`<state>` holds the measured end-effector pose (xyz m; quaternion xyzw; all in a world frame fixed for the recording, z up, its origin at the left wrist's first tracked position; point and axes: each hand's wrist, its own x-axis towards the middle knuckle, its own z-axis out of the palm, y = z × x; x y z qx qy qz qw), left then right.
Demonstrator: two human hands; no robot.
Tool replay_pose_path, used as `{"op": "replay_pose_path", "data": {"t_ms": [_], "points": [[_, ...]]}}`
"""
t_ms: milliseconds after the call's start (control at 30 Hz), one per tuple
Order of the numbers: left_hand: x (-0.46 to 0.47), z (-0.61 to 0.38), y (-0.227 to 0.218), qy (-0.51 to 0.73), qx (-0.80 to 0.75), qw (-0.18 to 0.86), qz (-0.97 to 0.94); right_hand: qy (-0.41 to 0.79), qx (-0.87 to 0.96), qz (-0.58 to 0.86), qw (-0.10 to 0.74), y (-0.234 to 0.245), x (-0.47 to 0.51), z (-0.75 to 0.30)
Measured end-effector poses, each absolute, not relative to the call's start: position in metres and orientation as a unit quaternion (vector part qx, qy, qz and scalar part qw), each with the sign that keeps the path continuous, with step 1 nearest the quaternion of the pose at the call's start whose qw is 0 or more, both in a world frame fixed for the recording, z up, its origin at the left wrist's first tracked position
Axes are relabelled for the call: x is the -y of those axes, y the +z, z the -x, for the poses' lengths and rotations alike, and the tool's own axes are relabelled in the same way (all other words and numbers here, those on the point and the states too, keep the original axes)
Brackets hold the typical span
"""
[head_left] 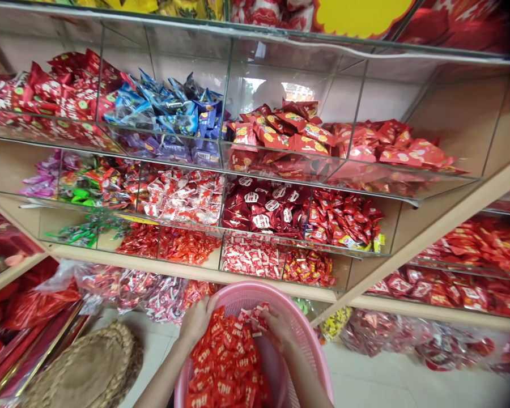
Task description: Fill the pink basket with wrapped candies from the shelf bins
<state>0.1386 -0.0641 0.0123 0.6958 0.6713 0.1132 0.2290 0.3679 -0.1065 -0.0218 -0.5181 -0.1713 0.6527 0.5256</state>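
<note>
Basket, one: pink plastic, round, perforated wall, smooth thick rim; lower centre of the frame, mouth upward. Contents: red-wrapped sweets, small, glossy, crimped, pale lettering, heaped along the left side; red-and-white packets, a small cluster near the far rim.

Left hand: at the basket's upper-left rim, beside the heap, fingers bent; whether it has hold of the rim or a sweet cannot be told. Right hand: inside the far right of the mouth, fingers partly curled against the red-and-white packets; firm hold cannot be told.

Display shelves: pale wood frame, clear upright panels, straight-edged bins; maroon packets at centre, blue packets upper left.

Woven stool: braided edge, lower left, apart from the basket.

Edges and room: basket's far rim close below the shelf's bottom board; pale floor tiles to either side; inner wall exposed around the right forearm.
</note>
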Motion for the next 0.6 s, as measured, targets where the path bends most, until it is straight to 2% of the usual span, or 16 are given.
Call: {"op": "replay_pose_path", "data": {"t_ms": [600], "points": [[0.065, -0.139, 0.014, 0.122, -0.672, 0.248, -0.687, 0.661, 0.194, 0.525, 0.5, -0.014, 0.108, -0.36]]}}
